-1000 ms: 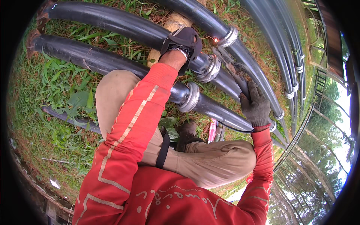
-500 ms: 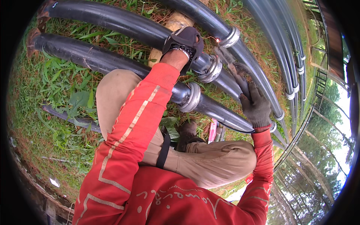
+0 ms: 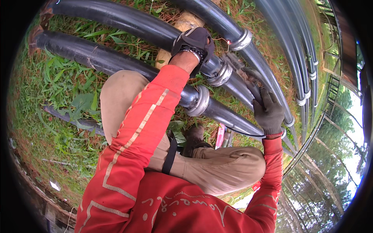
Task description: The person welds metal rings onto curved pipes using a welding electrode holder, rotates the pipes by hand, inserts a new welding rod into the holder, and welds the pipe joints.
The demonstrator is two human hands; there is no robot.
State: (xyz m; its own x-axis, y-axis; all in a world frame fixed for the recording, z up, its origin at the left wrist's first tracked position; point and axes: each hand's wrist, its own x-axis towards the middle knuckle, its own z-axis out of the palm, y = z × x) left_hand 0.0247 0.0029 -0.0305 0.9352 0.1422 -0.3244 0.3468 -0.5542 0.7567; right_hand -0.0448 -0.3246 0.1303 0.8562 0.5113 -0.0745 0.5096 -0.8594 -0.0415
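My right hand [image 3: 269, 110], in a dark knitted glove, grips a worn welding electrode holder [image 3: 245, 73]. Its jaws point toward a grey-collared joint [image 3: 241, 40] on the far black pipe [image 3: 217, 19]. A small orange glow [image 3: 228, 41] shows at that collar's left edge. My left hand [image 3: 193, 44], in a black glove, is closed above the middle pipe [image 3: 124, 21], its fingers mostly hidden. A thin bent wire [image 3: 220, 39] runs between this hand and the glow; whether the fingers pinch it is unclear. Below lies the middle pipe's collar [image 3: 220, 74].
The near pipe [image 3: 97, 56] with its collar [image 3: 199, 101] passes beyond my knees. A wooden log [image 3: 186, 22] lies under the pipes. More long pipes [image 3: 289, 46] run at the right. A pink-and-white packet [image 3: 220, 135] and black cable [image 3: 243, 133] are near my boot [image 3: 193, 138].
The bright spark at the far collar has dimmed to a small glow. Both hands and the electrode holder have shifted slightly in the picture, as have the pipes.
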